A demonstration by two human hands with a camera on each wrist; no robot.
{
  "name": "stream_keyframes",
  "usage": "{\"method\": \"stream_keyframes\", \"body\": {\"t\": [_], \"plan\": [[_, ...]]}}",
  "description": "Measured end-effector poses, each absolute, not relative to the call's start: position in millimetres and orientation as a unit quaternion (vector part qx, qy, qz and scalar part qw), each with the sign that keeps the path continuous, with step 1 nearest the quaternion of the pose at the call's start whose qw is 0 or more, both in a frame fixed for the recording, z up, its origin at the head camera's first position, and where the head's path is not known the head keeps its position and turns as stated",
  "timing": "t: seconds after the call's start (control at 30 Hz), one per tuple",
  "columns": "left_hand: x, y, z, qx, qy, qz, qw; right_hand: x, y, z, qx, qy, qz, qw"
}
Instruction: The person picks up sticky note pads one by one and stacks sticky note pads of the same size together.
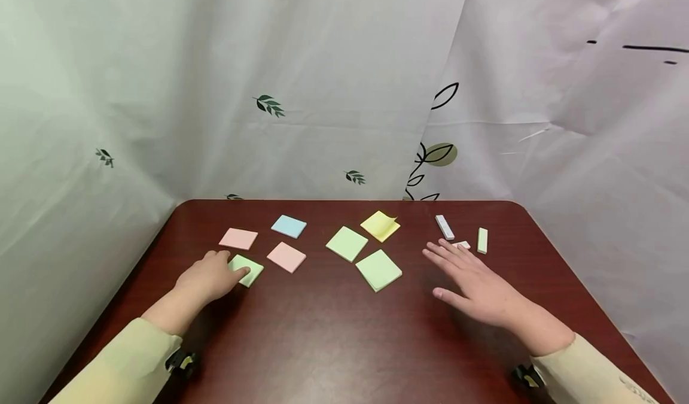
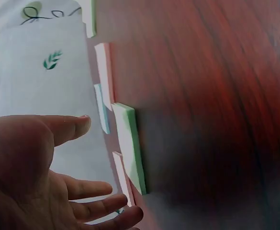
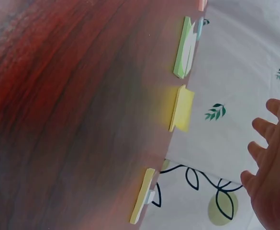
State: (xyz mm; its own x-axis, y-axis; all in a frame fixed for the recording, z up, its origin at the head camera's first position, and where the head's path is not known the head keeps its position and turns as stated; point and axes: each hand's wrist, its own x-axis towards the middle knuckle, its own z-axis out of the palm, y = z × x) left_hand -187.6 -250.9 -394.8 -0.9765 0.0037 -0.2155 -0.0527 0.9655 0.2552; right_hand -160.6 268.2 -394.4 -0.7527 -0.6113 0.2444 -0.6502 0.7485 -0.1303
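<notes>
My left hand (image 1: 210, 277) hovers at a small green sticky-note pad (image 1: 254, 274), its thumb crossing over part of the pad in the head view. The left wrist view shows that hand's thumb and fingers spread apart, nothing gripped, with the green pad (image 2: 128, 143) beyond them. Two pink pads (image 1: 239, 239) (image 1: 286, 257) and a blue pad (image 1: 289, 226) lie close by. On the other side, my right hand (image 1: 481, 290) is held palm down with fingers extended, holding nothing. It partly hides a narrow pale pink pad (image 1: 463, 245); narrow white (image 1: 445, 227) and pale green (image 1: 482, 240) pads lie beyond it.
Between the hands lie two larger green pads (image 1: 347, 243) (image 1: 379, 270) and a yellow pad (image 1: 380, 227) with its top sheet curling up. All rest on a dark red wooden table (image 1: 323, 344). A white leaf-print cloth (image 1: 323, 81) hangs behind the table and at both sides.
</notes>
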Motion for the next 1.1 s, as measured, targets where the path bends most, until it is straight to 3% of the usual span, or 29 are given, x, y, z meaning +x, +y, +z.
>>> {"method": "stream_keyframes", "body": {"t": [0.27, 1.1], "plan": [[-193, -251, -400, -0.031, 0.987, 0.094, 0.126, -161, 267, -396, 0.335, -0.933, 0.102, 0.085], [-204, -257, -406, -0.026, 0.983, 0.153, 0.097, -157, 270, -396, 0.329, -0.935, 0.109, 0.075]]}}
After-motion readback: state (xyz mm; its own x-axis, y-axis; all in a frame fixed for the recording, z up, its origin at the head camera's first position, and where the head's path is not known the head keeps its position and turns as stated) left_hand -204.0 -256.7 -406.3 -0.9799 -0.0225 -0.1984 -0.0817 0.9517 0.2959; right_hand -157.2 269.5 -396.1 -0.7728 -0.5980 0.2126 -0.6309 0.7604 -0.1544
